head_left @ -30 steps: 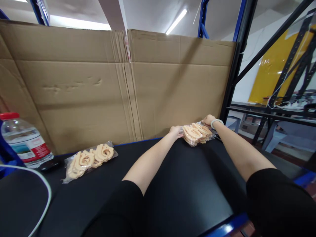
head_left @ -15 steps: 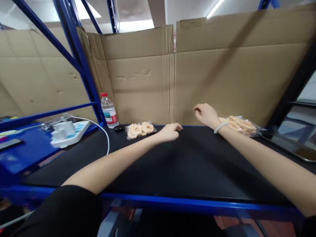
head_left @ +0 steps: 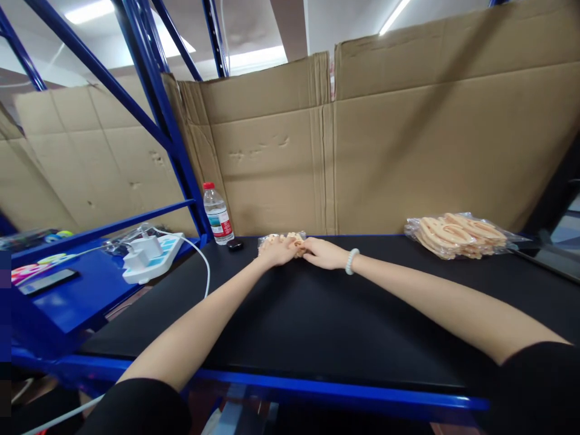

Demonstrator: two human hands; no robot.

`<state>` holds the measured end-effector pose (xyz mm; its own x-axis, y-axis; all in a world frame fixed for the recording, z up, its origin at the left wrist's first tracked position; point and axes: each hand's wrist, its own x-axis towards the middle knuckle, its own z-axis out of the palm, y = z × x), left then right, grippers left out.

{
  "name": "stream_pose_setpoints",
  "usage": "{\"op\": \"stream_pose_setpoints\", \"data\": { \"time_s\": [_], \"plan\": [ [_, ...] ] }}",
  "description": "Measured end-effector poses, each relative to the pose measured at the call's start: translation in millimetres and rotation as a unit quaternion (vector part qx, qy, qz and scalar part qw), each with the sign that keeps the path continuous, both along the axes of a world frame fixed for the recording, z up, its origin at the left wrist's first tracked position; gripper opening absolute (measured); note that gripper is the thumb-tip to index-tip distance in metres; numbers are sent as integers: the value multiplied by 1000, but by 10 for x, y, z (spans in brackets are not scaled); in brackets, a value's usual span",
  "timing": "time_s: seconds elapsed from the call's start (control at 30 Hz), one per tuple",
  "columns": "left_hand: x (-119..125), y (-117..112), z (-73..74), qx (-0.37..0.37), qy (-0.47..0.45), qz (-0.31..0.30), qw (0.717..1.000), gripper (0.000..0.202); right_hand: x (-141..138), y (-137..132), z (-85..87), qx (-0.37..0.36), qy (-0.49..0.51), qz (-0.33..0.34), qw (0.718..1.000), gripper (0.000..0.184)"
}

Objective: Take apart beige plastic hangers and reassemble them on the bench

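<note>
A small clear plastic packet of pale, curved flat pieces (head_left: 299, 237) lies on the black tabletop near the cardboard. Much of it is hidden under my left hand (head_left: 277, 251), whose fingers close over it from the near side. My right hand (head_left: 324, 252), with a pale beaded bracelet on the wrist, grips the packet's right end between thumb and fingers. Both hands are close together. Farther right, a larger plastic packet of similar pale, curved pieces (head_left: 460, 235) rests on the tabletop, apart from both hands.
Left of the hands stand a red-capped water bottle (head_left: 218, 217) and a small black object (head_left: 235, 244). A white power strip (head_left: 154, 260) with plugs and a cable sits on the blue side shelf, near a phone (head_left: 52, 281). Cardboard (head_left: 376, 151) walls the back edge.
My right hand has moved left, away from the larger packet, to the small packet's right end. My left hand has moved back onto the small packet. The view has shifted slightly.
</note>
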<state>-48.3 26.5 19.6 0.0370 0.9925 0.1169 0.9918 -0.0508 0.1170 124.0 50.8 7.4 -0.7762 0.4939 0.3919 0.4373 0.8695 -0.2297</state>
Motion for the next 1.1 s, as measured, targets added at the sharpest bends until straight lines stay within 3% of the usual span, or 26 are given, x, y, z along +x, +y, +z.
{"op": "stream_pose_setpoints", "data": {
  "time_s": [0.1,0.27,0.33,0.47,0.6,0.63,0.87,1.0,1.1],
  "plan": [
    [152,-97,1,-25,-4,-58,998,51,427,-145,-11,-27,71,3,997,21],
    [471,-396,39,-5,-47,-194,980,40,994,-189,-115,-48,166,-146,974,19],
    [559,-513,66,7,-65,-237,969,36,1101,-140,-175,-73,194,-171,963,18],
    [644,-676,114,-16,-67,-280,958,42,1131,-134,-232,-142,228,-160,950,16],
    [671,-770,122,-11,-35,-287,957,84,1092,-329,-223,-222,236,-123,938,18],
    [675,-781,117,-6,-25,-293,956,85,1095,-388,-221,-227,228,-125,938,21],
    [673,-767,44,71,-23,-286,955,60,1156,-641,-183,-109,104,-152,977,42],
    [679,-760,-2,87,-4,-292,953,51,1128,-682,-175,-94,66,-176,978,50],
    [735,-750,-32,99,17,-289,952,43,1100,-683,-195,-99,71,-212,970,47]
  ]
}}
